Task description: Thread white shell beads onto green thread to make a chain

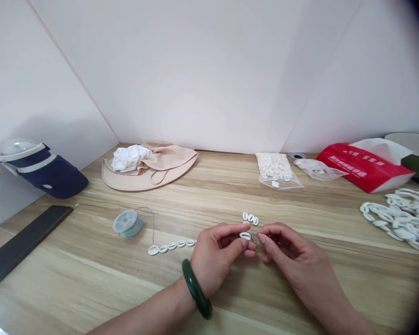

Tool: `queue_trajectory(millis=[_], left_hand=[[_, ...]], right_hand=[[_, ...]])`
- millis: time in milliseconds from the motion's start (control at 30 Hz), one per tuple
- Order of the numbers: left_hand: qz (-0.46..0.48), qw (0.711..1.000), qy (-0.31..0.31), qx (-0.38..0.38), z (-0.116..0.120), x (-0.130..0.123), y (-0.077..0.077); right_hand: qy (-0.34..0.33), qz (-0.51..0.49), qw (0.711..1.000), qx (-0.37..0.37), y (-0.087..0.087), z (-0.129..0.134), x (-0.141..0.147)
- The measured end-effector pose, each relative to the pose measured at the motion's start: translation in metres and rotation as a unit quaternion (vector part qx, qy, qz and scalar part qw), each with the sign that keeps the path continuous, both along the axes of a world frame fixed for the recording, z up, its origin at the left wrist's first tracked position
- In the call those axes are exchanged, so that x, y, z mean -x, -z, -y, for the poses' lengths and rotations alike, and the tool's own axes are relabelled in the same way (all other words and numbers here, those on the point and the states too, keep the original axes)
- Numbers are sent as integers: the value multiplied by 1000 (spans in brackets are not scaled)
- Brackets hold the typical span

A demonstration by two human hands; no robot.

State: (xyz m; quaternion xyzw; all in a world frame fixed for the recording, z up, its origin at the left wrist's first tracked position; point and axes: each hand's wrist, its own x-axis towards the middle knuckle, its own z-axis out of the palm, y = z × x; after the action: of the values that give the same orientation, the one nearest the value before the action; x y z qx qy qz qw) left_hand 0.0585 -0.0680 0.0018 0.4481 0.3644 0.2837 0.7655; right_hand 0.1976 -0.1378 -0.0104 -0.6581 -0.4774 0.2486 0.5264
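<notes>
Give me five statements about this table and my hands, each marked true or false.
1. The left hand holds a white shell. True.
2. The green bangle is on the right arm. False: the green bangle is on the left arm.
3. The right hand is farther from the spool than the left hand. True.
4. The white cloth lies under the hat. False: it lies on top of the hat.
5. The bag of shells is left of the red packet. True.
</notes>
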Motion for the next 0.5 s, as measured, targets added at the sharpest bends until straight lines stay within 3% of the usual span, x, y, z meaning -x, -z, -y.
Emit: queue_trajectory(millis=[167, 500], left_hand=[[16, 1000, -16, -19, -1, 0, 4], [-2, 999, -8, -42, 2, -1, 1]], right_hand=[[-47, 101, 992, -55, 5, 2, -3], [-54, 256, 958, -114, 4, 4, -4]])
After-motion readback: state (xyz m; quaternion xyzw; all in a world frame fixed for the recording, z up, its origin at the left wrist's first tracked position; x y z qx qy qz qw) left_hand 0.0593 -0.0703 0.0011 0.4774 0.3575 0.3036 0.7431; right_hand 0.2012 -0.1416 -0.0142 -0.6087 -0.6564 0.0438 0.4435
